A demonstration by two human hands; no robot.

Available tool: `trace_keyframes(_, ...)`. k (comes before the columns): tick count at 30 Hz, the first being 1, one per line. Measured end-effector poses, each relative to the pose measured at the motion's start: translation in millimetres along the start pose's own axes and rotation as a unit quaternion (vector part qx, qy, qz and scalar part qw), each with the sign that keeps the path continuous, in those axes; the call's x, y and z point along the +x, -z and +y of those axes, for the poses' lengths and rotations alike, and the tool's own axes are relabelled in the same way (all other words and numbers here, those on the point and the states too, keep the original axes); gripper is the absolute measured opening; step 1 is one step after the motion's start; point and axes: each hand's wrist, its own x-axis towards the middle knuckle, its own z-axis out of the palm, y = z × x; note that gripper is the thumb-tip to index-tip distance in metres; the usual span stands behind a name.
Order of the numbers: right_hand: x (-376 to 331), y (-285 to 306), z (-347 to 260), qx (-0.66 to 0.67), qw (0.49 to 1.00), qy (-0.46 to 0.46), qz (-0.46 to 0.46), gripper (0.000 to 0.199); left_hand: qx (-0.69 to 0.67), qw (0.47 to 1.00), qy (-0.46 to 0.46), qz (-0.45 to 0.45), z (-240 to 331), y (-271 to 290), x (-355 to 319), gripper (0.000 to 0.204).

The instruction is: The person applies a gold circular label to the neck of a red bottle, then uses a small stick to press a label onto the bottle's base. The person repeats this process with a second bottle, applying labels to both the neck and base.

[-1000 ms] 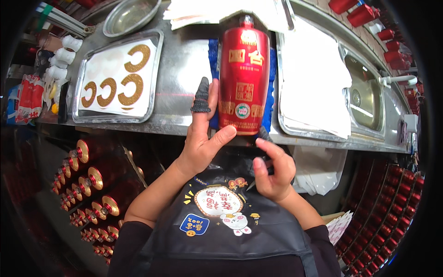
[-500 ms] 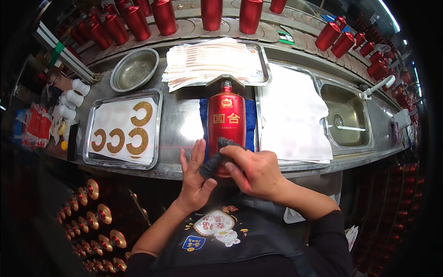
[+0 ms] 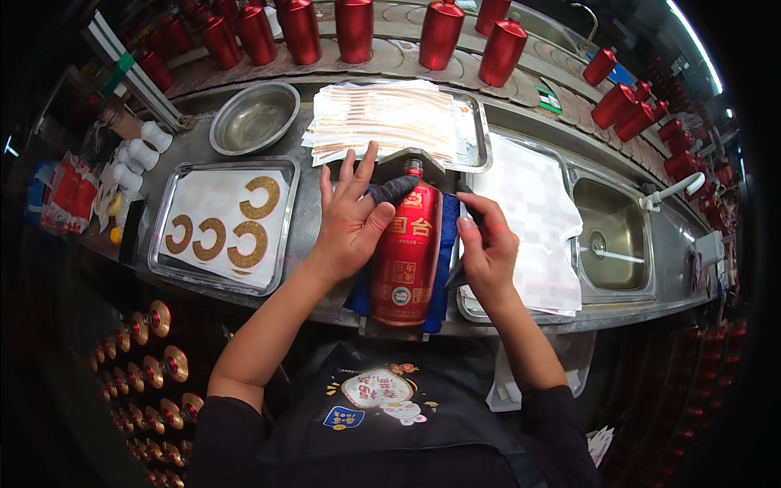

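A glossy red bottle (image 3: 403, 264) with gold print lies on a blue cloth (image 3: 439, 293), its neck pointing away into a notched metal rest (image 3: 425, 160). My left hand (image 3: 348, 232) is at the bottle's upper left with fingers spread. Its dark-covered index finger touches the bottle's shoulder. To the right of the bottle, my right hand (image 3: 492, 252) has its fingers curled, the index fingertip dark-covered. Something dark shows below its thumb beside the bottle; what it is I cannot make out.
Gold C-shaped labels (image 3: 209, 239) lie on a lined tray (image 3: 154, 259) at left, near a metal bowl (image 3: 255, 119). Printed strips (image 3: 382, 118) are stacked behind the bottle, white sheets (image 3: 529, 236) at right beside a sink (image 3: 614, 244). Red bottles (image 3: 354, 31) stand on a conveyor behind.
My left hand has moved up from the bottle's lower part to its shoulder. My right hand has come off the bottle's lower front to its right side. The view has shifted.
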Motion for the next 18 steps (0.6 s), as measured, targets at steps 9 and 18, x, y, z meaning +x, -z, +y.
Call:
trace_keyframes(9,-92.2,18.4,-9.5,-0.179,0.967,0.033,-0.177,0.117,-0.172,0.957,0.221,0.072,20.9,6.2,37.2,0.037)
trace_keyframes(18,-85.3,-29.6,18.6,-0.037,0.985,0.069,-0.154,0.114,-0.123,0.952,0.278,-0.037,-11.8,-39.3,69.0,0.074)
